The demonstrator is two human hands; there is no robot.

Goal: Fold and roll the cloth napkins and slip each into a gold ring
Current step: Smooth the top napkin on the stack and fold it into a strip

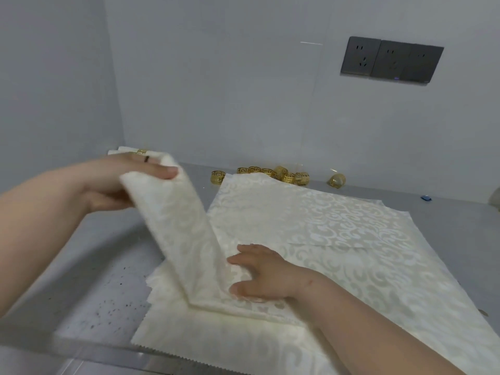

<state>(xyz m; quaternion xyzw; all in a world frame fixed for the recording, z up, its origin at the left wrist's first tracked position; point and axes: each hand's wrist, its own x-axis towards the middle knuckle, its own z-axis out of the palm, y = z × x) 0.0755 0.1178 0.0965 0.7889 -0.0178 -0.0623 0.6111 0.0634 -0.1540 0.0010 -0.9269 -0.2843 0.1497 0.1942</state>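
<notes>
The left hand pinches the top end of a folded napkin strip, fingers laid together along its far face and the thumb hidden behind the cloth; a dark ring band shows on one finger. The strip rises tilted from the stack, lifted at its upper left end while its lower end bends flat under the right hand. That hand presses the cloth down with fingers slightly spread and gently curved, the thumb stretched along the near side of the fold. Beneath lies a stack of flat napkins, cream with a scroll pattern, their pinked edges reaching the near edge of the grey table, one corner just over it. Bare speckled tabletop lies open to the left of the stack, under the left forearm. Behind the left hand, at the wall, a rolled napkin sits in a gold ring. Loose gold rings cluster along the back wall beyond the stack, one set apart to the right. A small blue object lies further right. A dark socket panel is on the wall.
</notes>
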